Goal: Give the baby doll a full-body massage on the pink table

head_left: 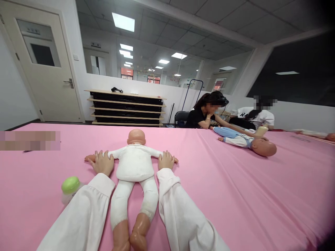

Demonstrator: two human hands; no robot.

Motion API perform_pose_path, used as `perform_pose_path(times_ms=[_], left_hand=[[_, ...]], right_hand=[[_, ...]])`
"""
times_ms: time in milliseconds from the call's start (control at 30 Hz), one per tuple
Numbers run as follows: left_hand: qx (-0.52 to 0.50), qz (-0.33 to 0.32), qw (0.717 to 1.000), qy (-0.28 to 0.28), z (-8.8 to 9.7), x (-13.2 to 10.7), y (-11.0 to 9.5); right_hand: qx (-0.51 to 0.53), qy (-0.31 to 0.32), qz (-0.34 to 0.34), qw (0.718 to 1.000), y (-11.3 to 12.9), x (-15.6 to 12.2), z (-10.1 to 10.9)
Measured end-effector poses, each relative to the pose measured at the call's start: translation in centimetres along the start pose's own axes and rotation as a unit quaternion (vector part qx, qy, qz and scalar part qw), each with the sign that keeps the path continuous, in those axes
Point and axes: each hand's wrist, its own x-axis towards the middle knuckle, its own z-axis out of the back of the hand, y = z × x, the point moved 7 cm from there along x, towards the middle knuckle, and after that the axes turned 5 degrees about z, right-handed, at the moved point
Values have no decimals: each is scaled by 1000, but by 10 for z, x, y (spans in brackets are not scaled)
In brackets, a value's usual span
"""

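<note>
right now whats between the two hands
The white-suited infant doll's torso lies between the left hand and right hand, which rest on its arms, seen in the head view.

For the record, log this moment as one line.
left hand: on arm of infant training doll on pink cloth | right hand: on other arm | green-capped bottle: by left sleeve

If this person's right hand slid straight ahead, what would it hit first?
The right hand already rests on the baby doll's arm; ahead of it the way looks free across the pink sheet to the table's far edge, though depth is hard to judge.
</note>
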Motion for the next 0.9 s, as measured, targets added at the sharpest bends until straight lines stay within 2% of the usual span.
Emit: perform_pose_path(times_ms=[133, 200, 300, 367, 467, 500, 567, 667, 800, 833, 867, 900], left_hand=[[-11, 5, 1000, 11, 1, -2, -1], [-15, 8, 1000, 19, 3, -3, -3], [-19, 6, 1000, 21, 4, -5, -5], [-19, 3, 1000, 22, 4, -5, -6], [-16, 0, 1000, 23, 4, -5, -7], [-15, 0, 1000, 24, 4, -5, -7], [-15, 2, 1000, 24, 4, -5, -7], [-12, 0, 1000, 21, 3, -5, -6], [-7, -2, 1000, 8, 1, -4, -5], [-6, -2, 1000, 5, 0, -3, -5], [-5, -1, 1000, 2, 0, -3, -4], [-3, -1, 1000, -1, 0, -3, -4]], right_hand=[[70, 3, -8, 997, 1, 1, 0], [122, 1, 10, 993, 7, -2, 3], [177, 25, 119, 977, 28, -25, 14], [180, 87, 244, 949, 49, -58, 25], [158, 243, 393, 873, 67, -120, 38], [150, 284, 420, 849, 68, -138, 43], [152, 337, 427, 826, 65, -160, 54], [180, 358, 432, 808, 61, -174, 70], [257, 366, 500, 742, 73, -183, 84], [268, 364, 508, 733, 77, -181, 83], [269, 356, 508, 737, 80, -176, 80], [257, 343, 501, 752, 83, -168, 75]])
